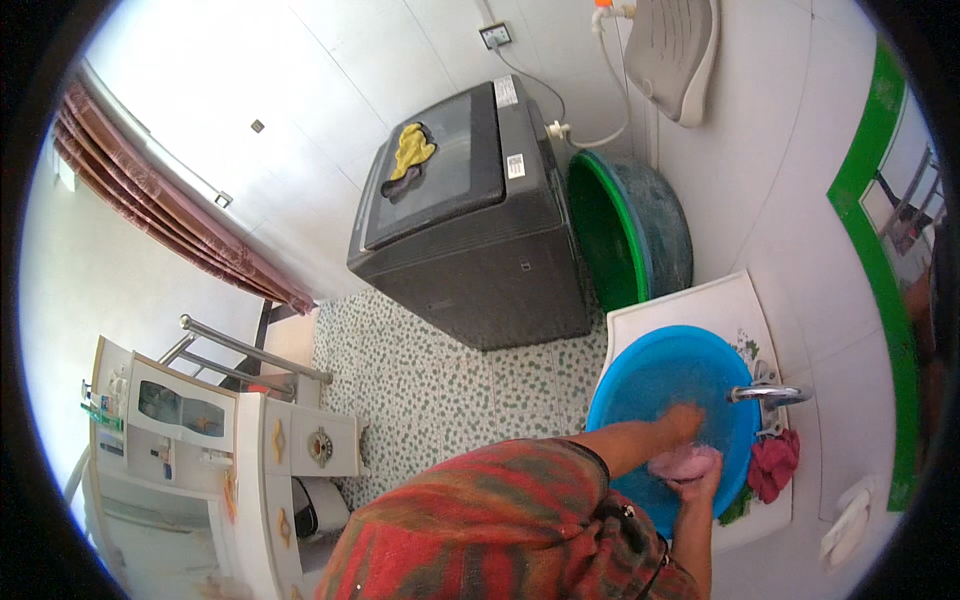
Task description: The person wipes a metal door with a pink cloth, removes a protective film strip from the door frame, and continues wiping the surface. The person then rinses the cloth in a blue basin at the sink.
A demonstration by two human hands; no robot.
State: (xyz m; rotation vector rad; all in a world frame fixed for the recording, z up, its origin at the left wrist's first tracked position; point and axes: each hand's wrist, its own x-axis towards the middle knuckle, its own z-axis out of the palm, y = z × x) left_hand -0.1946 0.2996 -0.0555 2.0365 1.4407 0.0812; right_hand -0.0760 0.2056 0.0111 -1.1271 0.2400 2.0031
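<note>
A round blue basin of water sits on a white washstand under a metal faucet. My left hand dips into the water near the basin's middle, its fingers blurred by the water. Right beside it, a wet pink cloth lies bunched up. My right hand is closed on the cloth's edge at the side of the basin nearest my right arm. Both forearms reach in from loose red and green patterned sleeves.
A dark red cloth lies behind the basin on the washstand. Green and grey tubs stand beside a dark washing machine, with yellow gloves or cloth on its lid. A white cabinet and metal rail are at left.
</note>
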